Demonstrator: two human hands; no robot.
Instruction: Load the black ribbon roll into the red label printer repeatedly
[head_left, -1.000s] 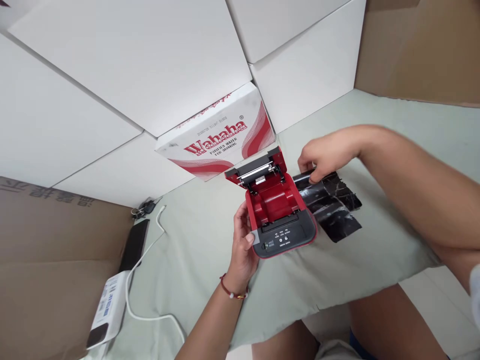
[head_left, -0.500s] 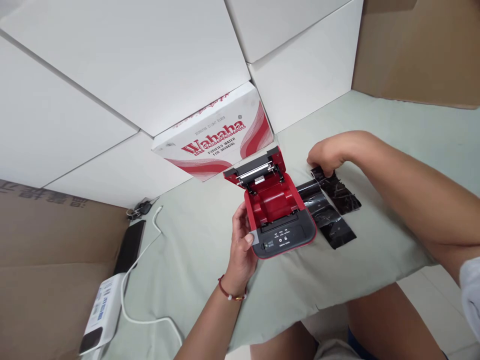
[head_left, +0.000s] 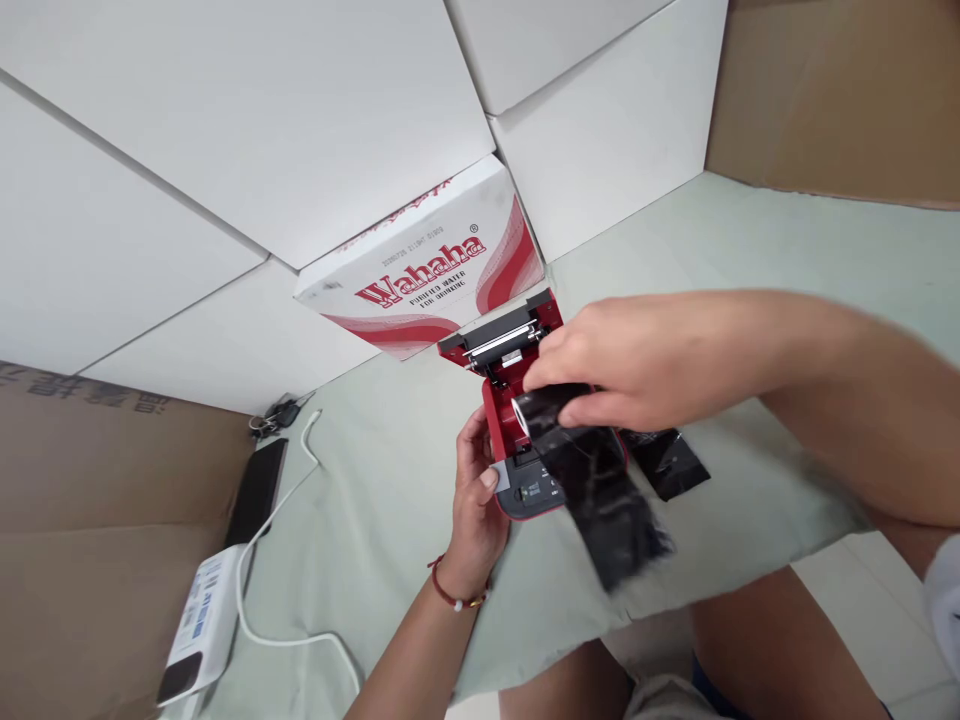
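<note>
A small red and black printer (head_left: 525, 487) with its lid raised stands on the cloth. My left hand (head_left: 478, 490) grips its left front corner, the thumb on top by a grey tab. My right hand (head_left: 607, 365) is closed on a black film roll (head_left: 551, 415) with a white core, held over the open red compartment. A loose tail of film hangs from the roll across the printer's front panel, its end blurred. More black film (head_left: 671, 468) lies on the cloth right of the printer. My right hand and the roll hide much of the compartment.
Behind the printer stands a white and red Wahaha box (head_left: 427, 280) against white boxes (head_left: 607, 160). At left lie a white device (head_left: 202, 620) with a cable (head_left: 281, 515), a black flat object (head_left: 259, 492) and keys (head_left: 277, 415). Cardboard (head_left: 832, 100) borders the right side.
My right hand has lifted one black film roll from the cloth and carried it left over the printer's open compartment. My left hand still holds the printer.
</note>
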